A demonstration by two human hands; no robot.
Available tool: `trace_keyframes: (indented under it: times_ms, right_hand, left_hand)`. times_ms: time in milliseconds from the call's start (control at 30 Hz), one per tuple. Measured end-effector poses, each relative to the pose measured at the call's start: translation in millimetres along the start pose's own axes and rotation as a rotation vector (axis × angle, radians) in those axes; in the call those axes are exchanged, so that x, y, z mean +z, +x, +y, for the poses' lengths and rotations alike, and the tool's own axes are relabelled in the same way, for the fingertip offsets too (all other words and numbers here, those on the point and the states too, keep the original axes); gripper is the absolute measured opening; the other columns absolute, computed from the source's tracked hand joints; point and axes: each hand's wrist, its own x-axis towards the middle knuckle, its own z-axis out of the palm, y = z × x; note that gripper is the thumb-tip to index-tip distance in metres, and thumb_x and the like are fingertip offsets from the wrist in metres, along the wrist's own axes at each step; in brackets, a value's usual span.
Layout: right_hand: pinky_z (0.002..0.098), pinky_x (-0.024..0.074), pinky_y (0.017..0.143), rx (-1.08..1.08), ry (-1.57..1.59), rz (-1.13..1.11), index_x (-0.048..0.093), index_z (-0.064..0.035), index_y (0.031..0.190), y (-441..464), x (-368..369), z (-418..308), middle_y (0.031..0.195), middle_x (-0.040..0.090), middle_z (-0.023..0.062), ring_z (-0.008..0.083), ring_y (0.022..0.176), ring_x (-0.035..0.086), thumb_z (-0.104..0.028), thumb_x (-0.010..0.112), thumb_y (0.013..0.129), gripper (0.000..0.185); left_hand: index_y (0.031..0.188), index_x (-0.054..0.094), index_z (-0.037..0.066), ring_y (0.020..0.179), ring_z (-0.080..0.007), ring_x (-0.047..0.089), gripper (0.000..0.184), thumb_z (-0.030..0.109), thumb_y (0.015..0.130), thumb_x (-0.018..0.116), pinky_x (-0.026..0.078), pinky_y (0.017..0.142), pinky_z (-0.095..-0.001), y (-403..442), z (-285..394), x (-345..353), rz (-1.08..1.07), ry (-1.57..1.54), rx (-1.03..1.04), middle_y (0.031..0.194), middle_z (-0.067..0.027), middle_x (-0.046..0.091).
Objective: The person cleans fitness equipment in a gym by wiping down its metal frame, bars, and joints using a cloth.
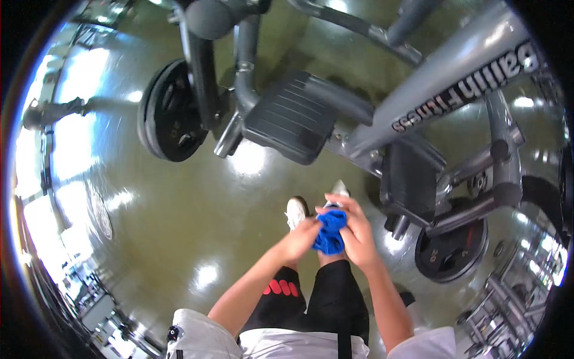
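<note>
- The left hand (302,235) is curled in a grip, its back turned upward.
- The right hand (359,233) is also gripping, with its upper fingers (347,201) loosely bent and pointing across toward the left.
- The 2 hands are close together, in front of the knees.
- The left forearm (248,282) slants forward and inward, its wrist nearly straight.
- The right forearm (385,296) reaches forward more steeply, angling slightly inward.
- Below the sleeves, the 2 forearms are bare.
</note>
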Motion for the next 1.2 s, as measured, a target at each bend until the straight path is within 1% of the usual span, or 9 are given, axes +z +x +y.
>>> trace_keyframes:
  times_ms: [200,267,433,500,633,800,933,1033,1200]
  right_hand:
    - [0.0348,0.0364,0.097,0.101,-0.333,-0.217,0.059,-0.0074,0.111,-56.1,8.5,-15.2,0.118,0.053,0.0107,0.0262,0.11,0.049,0.006,0.056,0.071,0.042]
    - [0.033,0.0379,0.096,0.224,-0.165,-0.169,0.059,-0.0069,0.109,-81.5,19.4,-14.2,0.113,0.056,0.0096,0.0224,0.106,0.052,0.006,0.058,0.07,0.042]
    - [0.0309,0.0425,0.088,0.332,0.021,-0.046,0.057,-0.0046,0.107,-118.7,78.7,-30.0,0.101,0.056,0.0121,0.0233,0.094,0.056,0.001,0.065,0.067,0.042]
    - [0.0322,0.0432,0.085,0.289,-0.355,0.053,0.056,-0.0015,0.102,-117.8,124.2,-64.2,0.096,0.057,0.0139,0.0266,0.093,0.056,0.0,0.065,0.065,0.038]
    - [0.0348,0.0462,0.073,0.059,-0.418,0.147,0.051,-0.0007,0.092,-114.0,203.8,-146.1,0.082,0.059,0.0168,0.0308,0.078,0.059,-0.005,0.066,0.07,0.026]
    - [0.0291,0.0449,0.062,-0.021,-0.381,0.246,0.049,-0.0038,0.092,-107.4,234.3,-201.3,0.073,0.056,0.0097,0.0145,0.067,0.057,-0.007,0.063,0.075,0.022]
    - [0.0224,0.0429,0.068,-0.038,-0.103,0.263,0.048,-0.0029,0.093,-119.4,230.5,-212.4,0.08,0.057,0.001,0.0064,0.074,0.053,0.003,0.059,0.076,0.021]
    - [0.0232,0.0431,0.074,0.02,0.012,0.307,0.048,-0.0034,0.102,-143.5,233.1,-211.1,0.087,0.059,0.0034,0.0086,0.081,0.055,0.003,0.059,0.079,0.026]
    - [0.025,0.0439,0.079,0.171,0.128,0.326,0.045,-0.0068,0.118,-175.7,247.7,-220.6,0.096,0.061,0.0073,0.0122,0.088,0.057,0.004,0.057,0.081,0.041]
  left_hand:
    - [0.099,0.06,0.0,0.076,-0.0112,0.051,0.035,0.029,0.093,0.042,0.042,0.071,-0.0271,-45.1,-35.0,11.9,-0.149,-0.166,0.08,0.084,-0.0019,0.059]
    - [0.094,0.063,0.0,0.075,-0.0113,0.051,0.039,0.032,0.092,0.041,0.042,0.07,-0.0275,-67.3,-38.9,15.2,-0.151,-0.219,0.082,0.079,-0.0014,0.06]
    - [0.117,0.055,-0.001,0.095,-0.0136,0.052,0.052,0.04,0.097,0.031,0.04,0.087,-0.0287,-141.3,-63.8,-16.6,-0.082,0.074,0.047,0.105,-0.0071,0.061]
    - [0.13,0.043,-0.002,0.117,-0.0199,0.046,0.067,0.054,0.094,0.032,0.034,0.1,-0.0313,-187.8,-62.2,-42.8,-0.077,-0.014,0.123,0.126,-0.0146,0.052]
    - [0.136,0.032,-0.002,0.118,-0.0201,0.044,0.074,0.057,0.092,0.036,0.034,0.1,-0.0321,-271.8,-42.0,-91.5,0.004,0.041,0.211,0.13,-0.014,0.047]
    - [0.121,0.047,-0.003,0.095,-0.0154,0.056,0.052,0.029,0.084,0.066,0.047,0.079,-0.031,-334.4,-17.5,-120.0,0.095,0.269,0.595,0.109,-0.0136,0.057]
    - [0.095,0.061,-0.005,0.08,-0.0107,0.059,0.028,0.021,0.085,0.065,0.048,0.073,-0.0283,-336.7,-19.7,-125.8,0.272,0.328,0.776,0.08,-0.004,0.063]
    - [0.094,0.062,-0.004,0.079,-0.0084,0.058,0.024,0.019,0.087,0.063,0.046,0.072,-0.025,-336.9,-29.3,-130.4,0.179,-0.038,0.71,0.081,-0.0012,0.063]
    - [0.105,0.06,-0.003,0.089,-0.0077,0.056,0.025,0.017,0.09,0.059,0.043,0.083,-0.0245,-366.4,-21.0,-141.0,0.073,-0.041,0.694,0.095,-0.0027,0.064]
